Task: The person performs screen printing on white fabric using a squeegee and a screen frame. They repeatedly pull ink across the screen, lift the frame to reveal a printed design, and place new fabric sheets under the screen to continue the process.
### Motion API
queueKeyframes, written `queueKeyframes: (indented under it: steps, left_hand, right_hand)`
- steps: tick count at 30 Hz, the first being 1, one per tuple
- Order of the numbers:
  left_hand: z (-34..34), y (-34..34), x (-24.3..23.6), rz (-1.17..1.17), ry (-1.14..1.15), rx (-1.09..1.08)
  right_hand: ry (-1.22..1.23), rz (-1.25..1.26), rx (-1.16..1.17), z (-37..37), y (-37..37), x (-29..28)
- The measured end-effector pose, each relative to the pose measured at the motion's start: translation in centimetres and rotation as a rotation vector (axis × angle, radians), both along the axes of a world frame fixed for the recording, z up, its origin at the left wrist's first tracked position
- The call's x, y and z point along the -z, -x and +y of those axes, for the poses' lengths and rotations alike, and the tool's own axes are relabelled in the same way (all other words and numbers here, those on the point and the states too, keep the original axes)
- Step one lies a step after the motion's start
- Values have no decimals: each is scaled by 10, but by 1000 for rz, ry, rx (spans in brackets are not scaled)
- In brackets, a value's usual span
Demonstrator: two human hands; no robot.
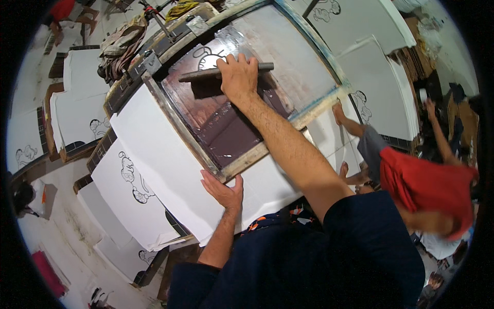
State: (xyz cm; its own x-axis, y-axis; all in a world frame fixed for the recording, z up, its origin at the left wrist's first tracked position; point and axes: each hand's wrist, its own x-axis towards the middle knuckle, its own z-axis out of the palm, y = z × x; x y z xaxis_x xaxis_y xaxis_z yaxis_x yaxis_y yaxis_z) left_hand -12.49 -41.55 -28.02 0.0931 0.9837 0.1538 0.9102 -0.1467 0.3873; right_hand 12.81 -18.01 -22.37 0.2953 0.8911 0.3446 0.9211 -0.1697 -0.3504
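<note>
My right hand [239,80] is wrapped over the middle of a long dark squeegee [198,75], which stands across the mesh of a wooden screen printing frame [244,166]. Dark purple ink [229,129] covers the near part of the mesh. Beyond the squeegee, part of a cartoon outline shows through the mesh. At the frame's near corner, my left hand [225,191] holds on, with its fingers along one side and its thumb at the other. A white sheet [154,139] lies under the frame.
Metal clamps [152,63] hold the frame's far left side, near bundled rags [123,46]. Printed sheets [128,190] with cartoon outlines lie on boards to the left and right [381,92]. A person in a red shirt [427,185] is close at right; another person's legs [87,15] show far left.
</note>
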Motion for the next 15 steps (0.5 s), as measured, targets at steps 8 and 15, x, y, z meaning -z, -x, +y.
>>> queueKeyframes:
  steps: [8,15]
  left_hand:
    - [0,4,1,-57,39,15]
    - [2,2,-6,-87,64,20]
  right_hand:
    - [59,7,274,-93,6,-13]
    - [35,0,74,-117,49,-35]
